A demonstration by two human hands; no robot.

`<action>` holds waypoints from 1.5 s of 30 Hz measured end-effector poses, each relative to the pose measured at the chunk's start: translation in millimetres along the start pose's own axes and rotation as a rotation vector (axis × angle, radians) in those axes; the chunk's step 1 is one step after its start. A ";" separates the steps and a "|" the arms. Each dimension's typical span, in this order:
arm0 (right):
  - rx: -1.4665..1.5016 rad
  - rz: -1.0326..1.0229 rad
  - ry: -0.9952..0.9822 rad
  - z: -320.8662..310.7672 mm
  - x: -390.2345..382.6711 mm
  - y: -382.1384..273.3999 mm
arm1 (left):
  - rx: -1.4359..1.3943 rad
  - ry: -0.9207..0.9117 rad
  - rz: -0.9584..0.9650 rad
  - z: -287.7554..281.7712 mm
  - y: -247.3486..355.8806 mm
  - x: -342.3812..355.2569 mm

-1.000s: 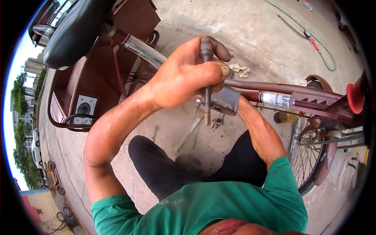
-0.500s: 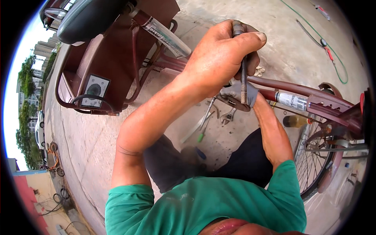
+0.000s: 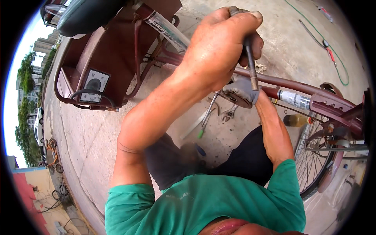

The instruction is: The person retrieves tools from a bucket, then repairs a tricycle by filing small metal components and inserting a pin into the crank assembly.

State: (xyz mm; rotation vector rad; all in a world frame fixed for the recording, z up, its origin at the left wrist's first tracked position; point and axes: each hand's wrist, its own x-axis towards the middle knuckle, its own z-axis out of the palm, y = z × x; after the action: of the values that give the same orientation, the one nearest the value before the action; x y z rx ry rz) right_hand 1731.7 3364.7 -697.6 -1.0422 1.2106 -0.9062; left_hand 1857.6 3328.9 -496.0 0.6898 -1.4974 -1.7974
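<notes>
My bare left hand (image 3: 219,43) is raised at the upper middle. Its fingers wrap round a dark metal rod (image 3: 250,64), whose ribbed top pokes out by the thumb. The rod's threaded lower end hangs just over my right hand (image 3: 246,87); whether they touch I cannot tell. That hand wears a grey glove and is closed on a dark round metal part (image 3: 237,98), held beside the maroon frame tube (image 3: 290,81). The glove covers some of the part, and the right fingertips are mostly hidden.
An adjustable wrench (image 3: 228,113) and a green-tipped screwdriver (image 3: 203,127) lie on the concrete below my hands. To the right are a spoked wheel (image 3: 313,164) and a bottle of yellowish liquid (image 3: 295,120). A maroon cargo box (image 3: 117,51) and black saddle (image 3: 88,17) stand left.
My left hand has risen a little, and the rod now leans, with its lower end further right. My right hand has turned slightly, showing more of the round part's edge.
</notes>
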 end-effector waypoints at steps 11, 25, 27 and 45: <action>-0.103 0.020 -0.097 -4.9 10.9 10.2 | -0.292 -0.296 0.237 -77.5 18.9 -35.3; -0.122 0.006 -0.163 -14.6 17.2 23.7 | -0.270 0.002 0.312 -210.5 -73.1 -155.8; -0.352 -0.124 -0.154 -16.7 20.7 30.2 | -0.264 0.144 0.198 -212.2 -102.4 -157.3; -0.797 0.011 0.226 19.6 -4.8 -8.6 | 0.872 -0.379 -0.504 -190.8 -317.3 -152.9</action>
State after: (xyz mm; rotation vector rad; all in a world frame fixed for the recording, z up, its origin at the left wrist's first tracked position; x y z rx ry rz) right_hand 1750.4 3369.5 -687.1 -1.5775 1.8357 -0.5305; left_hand 2044.6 3362.6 -848.7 1.2773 -2.5940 -1.6131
